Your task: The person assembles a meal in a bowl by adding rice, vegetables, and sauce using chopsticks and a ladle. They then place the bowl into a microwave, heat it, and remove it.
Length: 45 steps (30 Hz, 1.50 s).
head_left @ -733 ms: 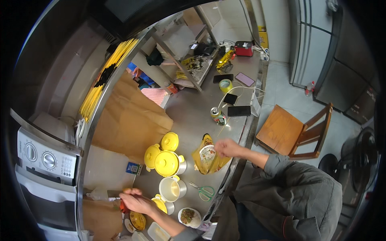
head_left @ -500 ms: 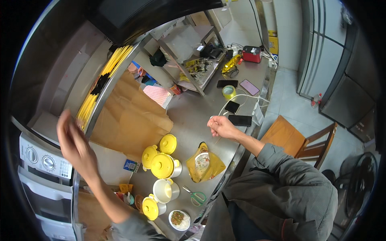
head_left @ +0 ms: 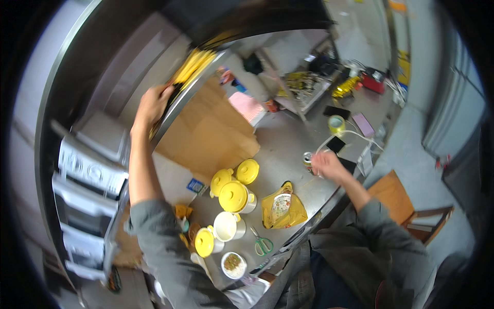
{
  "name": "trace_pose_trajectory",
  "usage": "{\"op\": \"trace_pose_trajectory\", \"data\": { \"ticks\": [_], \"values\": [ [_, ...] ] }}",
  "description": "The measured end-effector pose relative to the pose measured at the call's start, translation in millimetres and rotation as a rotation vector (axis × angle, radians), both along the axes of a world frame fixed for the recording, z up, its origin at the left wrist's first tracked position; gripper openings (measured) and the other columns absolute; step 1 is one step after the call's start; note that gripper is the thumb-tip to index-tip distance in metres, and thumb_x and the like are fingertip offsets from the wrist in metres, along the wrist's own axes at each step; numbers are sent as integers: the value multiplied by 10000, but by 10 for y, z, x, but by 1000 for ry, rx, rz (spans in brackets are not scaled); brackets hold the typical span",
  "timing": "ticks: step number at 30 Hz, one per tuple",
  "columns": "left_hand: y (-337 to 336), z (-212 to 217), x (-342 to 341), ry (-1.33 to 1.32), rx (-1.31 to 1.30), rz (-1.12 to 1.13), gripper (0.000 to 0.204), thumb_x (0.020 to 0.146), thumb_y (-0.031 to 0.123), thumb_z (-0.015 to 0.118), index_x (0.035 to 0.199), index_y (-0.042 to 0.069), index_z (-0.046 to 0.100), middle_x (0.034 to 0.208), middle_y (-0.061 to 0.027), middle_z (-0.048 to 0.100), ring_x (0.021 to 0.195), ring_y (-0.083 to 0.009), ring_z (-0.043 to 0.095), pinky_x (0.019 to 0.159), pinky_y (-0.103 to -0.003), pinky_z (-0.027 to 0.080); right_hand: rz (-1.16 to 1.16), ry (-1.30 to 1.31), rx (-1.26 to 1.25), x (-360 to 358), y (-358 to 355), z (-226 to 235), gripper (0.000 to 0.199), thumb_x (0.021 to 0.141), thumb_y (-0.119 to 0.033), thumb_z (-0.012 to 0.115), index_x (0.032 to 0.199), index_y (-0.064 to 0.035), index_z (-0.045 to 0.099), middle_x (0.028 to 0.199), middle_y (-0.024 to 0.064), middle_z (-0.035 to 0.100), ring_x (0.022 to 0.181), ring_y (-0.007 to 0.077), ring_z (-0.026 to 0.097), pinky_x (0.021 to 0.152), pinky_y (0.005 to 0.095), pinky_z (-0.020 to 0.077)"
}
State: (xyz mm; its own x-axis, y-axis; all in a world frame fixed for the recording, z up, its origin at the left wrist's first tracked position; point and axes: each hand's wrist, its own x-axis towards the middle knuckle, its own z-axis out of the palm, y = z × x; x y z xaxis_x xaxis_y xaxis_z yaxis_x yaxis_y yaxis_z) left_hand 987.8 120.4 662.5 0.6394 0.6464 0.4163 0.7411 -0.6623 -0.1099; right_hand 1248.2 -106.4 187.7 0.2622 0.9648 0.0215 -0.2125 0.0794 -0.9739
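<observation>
While the left hand (head_left: pixel 150 109) partly hides the yellow stack (head_left: pixel 197 66), blur smears the right hand (head_left: pixel 328 166); I cannot tell either grip.

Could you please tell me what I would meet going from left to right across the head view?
White appliance with knobs, left hand, lidless white pot, yellow bag, right hand, wooden chair.

Gap between paper (head_left: pixel 208 135) and can (head_left: pixel 307 158)
</observation>
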Motion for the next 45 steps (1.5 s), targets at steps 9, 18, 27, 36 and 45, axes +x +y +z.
{"op": "trace_pose_trajectory", "data": {
  "ticks": [9, 18, 27, 36, 45],
  "values": [
    [-875, -623, 772, -491, 24, -551, 203, 973, 13, 577, 1142, -26, 682, 1022, -88, 713, 890, -132, 656, 803, -264, 523, -31, 1027, 622, 1719, 2008, 2512, 730, 996, -597, 435, 1482, -59, 347, 1482, 135, 444, 1296, 343, 468, 1099, 515, 364],
    [-1050, -1248, 1232, -320, -311, -475, 166, 935, 29, 638, 1082, -11, 705, 1002, -82, 705, 772, -109, 631, 702, -251, 525, 255, 1015, 921, 1432, 2231, 2846, 630, 941, -697, 436, 1276, -178, 557, 1152, 55, 622, 1049, 240, 554, 921, 454, 407],
    [-671, -1389, 1577, -387, -493, -480, 196, 954, 86, 635, 1094, -24, 716, 894, -65, 718, 751, -83, 610, 705, -236, 507, 186, 690, 955, 1614, 1835, 2497, 302, 956, -257, 626, 1223, -125, 576, 1137, 25, 641, 1046, 158, 595, 912, 393, 482],
    [-652, -1402, 1768, -407, -590, -470, 285, 987, 174, 604, 1133, -52, 697, 1003, -86, 727, 873, -113, 633, 766, -251, 498, 57, 624, 862, 1636, 1717, 2486, 133, 988, -186, 630, 1080, -106, 576, 1043, 28, 658, 949, 138, 641, 864, 350, 532],
    [-466, -1911, 1935, -1027, -1224, -445, 360, 1057, 351, 482, 1260, 66, 565, 1219, -100, 653, 1110, -210, 610, 974, -404, 468, 11, 267, 550, 771, 1273, 2111, 152, 946, -157, 640, 1055, -51, 640, 907, 1, 641, 886, 75, 595, 752, 234, 473]
  ]
}}
